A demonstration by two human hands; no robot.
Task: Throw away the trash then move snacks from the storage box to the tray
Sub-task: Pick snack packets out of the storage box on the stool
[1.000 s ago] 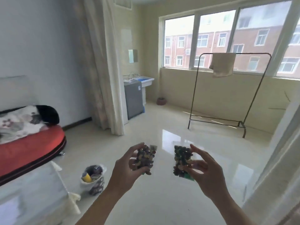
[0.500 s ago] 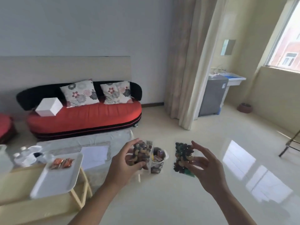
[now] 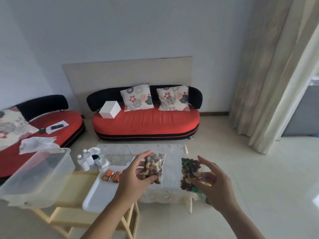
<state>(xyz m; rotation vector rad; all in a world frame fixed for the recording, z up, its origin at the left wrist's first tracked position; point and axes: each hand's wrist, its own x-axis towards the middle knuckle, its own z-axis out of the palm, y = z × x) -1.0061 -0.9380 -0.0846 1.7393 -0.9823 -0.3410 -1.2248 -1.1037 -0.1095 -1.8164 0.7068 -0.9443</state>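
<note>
My left hand [image 3: 133, 180] grips a clear packet of mixed nuts [image 3: 154, 167], held just past the right end of the white tray [image 3: 96, 195]. A second nut packet [image 3: 189, 174] with a green bottom edge is pinched in my right hand [image 3: 214, 183], out over the low table's right part. Two orange-wrapped snacks [image 3: 111, 175] lie at the far end of the tray. The clear plastic storage box [image 3: 37, 176] stands to the tray's left on a pale wooden stand [image 3: 77, 185].
A low table with a white patterned cloth [image 3: 174, 168] stands behind the tray, with small white bottles [image 3: 84, 160] on its left part. Beyond are a red sofa [image 3: 146, 121] with two flowered cushions and a white box [image 3: 109, 109], another red sofa [image 3: 34, 128] to the left, and curtains [image 3: 269, 75] to the right.
My view has swung left from the window side to the sofa, table and tray. Both hands still hold their nut packets, now over the tray's right end and the table.
</note>
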